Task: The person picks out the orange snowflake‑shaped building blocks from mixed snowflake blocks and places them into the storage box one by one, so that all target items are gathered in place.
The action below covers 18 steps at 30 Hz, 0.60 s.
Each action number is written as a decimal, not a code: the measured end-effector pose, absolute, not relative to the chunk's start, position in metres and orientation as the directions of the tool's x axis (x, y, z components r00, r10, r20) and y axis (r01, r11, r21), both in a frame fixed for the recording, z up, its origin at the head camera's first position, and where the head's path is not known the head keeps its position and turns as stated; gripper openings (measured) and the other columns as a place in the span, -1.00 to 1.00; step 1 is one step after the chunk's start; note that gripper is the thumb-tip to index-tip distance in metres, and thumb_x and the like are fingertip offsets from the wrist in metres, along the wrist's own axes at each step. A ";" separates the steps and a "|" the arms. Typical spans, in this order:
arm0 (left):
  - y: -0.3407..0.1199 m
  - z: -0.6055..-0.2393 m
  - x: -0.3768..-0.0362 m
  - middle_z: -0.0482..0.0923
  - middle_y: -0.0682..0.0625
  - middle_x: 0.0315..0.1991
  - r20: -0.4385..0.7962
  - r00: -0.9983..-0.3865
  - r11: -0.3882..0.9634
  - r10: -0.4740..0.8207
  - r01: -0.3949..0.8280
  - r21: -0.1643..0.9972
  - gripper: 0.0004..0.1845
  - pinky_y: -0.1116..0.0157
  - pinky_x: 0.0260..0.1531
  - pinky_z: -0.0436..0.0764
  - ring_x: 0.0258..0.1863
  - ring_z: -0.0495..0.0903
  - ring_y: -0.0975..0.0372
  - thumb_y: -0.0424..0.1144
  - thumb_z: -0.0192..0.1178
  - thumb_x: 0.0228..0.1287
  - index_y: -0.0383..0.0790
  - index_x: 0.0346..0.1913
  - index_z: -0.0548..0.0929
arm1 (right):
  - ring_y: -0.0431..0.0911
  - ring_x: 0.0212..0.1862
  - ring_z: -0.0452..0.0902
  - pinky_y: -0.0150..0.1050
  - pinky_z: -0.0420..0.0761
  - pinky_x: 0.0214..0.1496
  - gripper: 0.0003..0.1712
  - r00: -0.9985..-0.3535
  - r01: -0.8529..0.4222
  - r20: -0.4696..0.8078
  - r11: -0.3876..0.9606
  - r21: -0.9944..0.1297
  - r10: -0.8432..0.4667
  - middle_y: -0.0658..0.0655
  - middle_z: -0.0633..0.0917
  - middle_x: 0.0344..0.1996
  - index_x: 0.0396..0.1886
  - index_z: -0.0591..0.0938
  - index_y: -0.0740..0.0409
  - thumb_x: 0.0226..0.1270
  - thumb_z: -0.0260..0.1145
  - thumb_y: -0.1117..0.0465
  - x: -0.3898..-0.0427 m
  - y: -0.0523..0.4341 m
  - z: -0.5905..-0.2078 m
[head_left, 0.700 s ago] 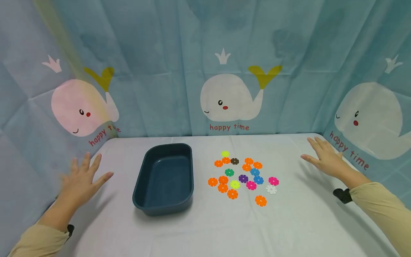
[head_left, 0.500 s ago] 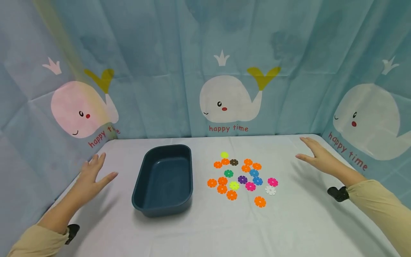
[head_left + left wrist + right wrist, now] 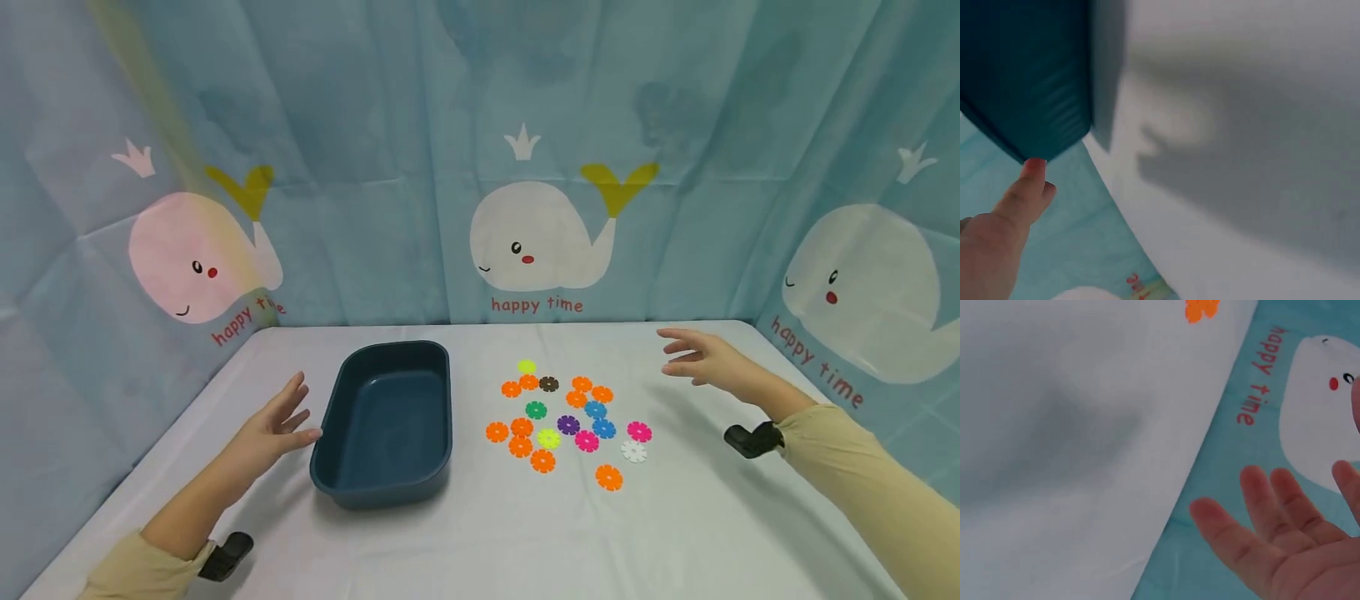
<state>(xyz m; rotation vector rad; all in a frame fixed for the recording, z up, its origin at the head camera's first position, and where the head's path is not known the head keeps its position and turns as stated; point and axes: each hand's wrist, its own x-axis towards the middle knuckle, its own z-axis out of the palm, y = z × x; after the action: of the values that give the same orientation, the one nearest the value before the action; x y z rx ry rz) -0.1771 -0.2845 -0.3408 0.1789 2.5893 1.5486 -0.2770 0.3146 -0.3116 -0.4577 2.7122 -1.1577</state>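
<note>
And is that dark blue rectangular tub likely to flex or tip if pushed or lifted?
The dark blue rectangular tub, apparently plastic, is probably stiff: it stands without sagging. It looks light for its size, being thin-rimmed with nothing inside. Broad and low on the flat white cloth, it would likely slide rather than tip.

The person's sleeves are plain beige: the left sleeve (image 3: 142, 571) by the worktop's (image 3: 525, 546) left edge, the right sleeve (image 3: 862, 483) by its right edge, faintly creased. A small, rounded black piece juts from each cuff, left piece (image 3: 227, 557) and right piece (image 3: 752, 440) alike. The left hand (image 3: 273, 425) and right hand (image 3: 708, 362) are bare.
</note>
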 end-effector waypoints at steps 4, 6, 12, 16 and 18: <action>-0.279 -0.348 -0.174 -0.32 -0.41 0.50 -0.050 -0.983 0.364 0.176 0.018 0.931 -0.01 0.11 0.18 0.41 0.41 -0.08 -0.32 -0.38 0.15 0.37 -0.19 0.54 -0.38 | 0.28 0.16 0.45 0.13 0.56 0.07 -0.18 -0.928 -0.166 -0.088 0.613 -0.773 -0.363 0.53 0.34 0.26 0.47 0.16 0.33 0.37 0.29 0.10 -0.288 0.305 -0.315; -0.278 -0.352 -0.174 -0.32 -0.38 0.51 -0.048 -0.982 0.305 0.185 0.010 0.952 -0.04 0.33 0.10 0.50 0.42 -0.11 -0.30 -0.42 0.12 0.37 -0.20 0.54 -0.37 | 0.27 0.17 0.44 0.13 0.56 0.07 -0.20 -0.917 -0.144 -0.121 0.599 -0.788 -0.379 0.53 0.34 0.26 0.46 0.19 0.33 0.37 0.29 0.11 -0.293 0.301 -0.317; -0.277 -0.357 -0.172 -0.31 -0.28 0.53 -0.067 -0.979 0.161 0.191 -0.036 0.986 -0.12 0.59 -0.08 0.46 0.45 -0.22 -0.25 -0.49 0.03 0.38 -0.27 0.54 -0.31 | 0.22 0.15 0.45 0.10 0.56 0.09 -0.29 -0.866 -0.092 -0.233 0.599 -0.795 -0.442 0.50 0.41 0.22 0.41 0.27 0.35 0.36 0.28 0.18 -0.311 0.288 -0.330; -0.277 -0.357 -0.174 -0.23 -0.22 0.53 -0.114 -0.976 0.155 0.187 -0.086 0.984 -0.15 0.49 0.07 0.45 0.47 -0.24 -0.19 -0.45 0.02 0.41 -0.24 0.55 -0.28 | 0.12 0.10 0.46 0.04 0.57 0.10 -0.36 -0.838 -0.041 -0.316 0.629 -0.776 -0.444 0.41 0.48 0.16 0.38 0.35 0.30 0.34 0.28 0.25 -0.324 0.281 -0.340; -0.277 -0.357 -0.175 -0.19 -0.20 0.53 -0.135 -0.973 0.159 0.189 -0.105 0.982 -0.17 0.31 0.24 0.37 0.48 -0.24 -0.16 -0.42 0.02 0.43 -0.23 0.55 -0.26 | 0.08 0.07 0.46 0.00 0.57 0.09 -0.37 -0.826 -0.018 -0.354 0.648 -0.761 -0.438 0.35 0.50 0.12 0.36 0.39 0.27 0.32 0.30 0.26 -0.329 0.278 -0.344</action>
<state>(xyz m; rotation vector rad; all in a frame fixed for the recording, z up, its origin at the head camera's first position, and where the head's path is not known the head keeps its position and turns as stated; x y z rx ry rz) -0.1752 -0.2766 -0.3566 0.0817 2.2078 1.8998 -0.3291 0.2784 -0.3438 -0.3553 2.3483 -1.0763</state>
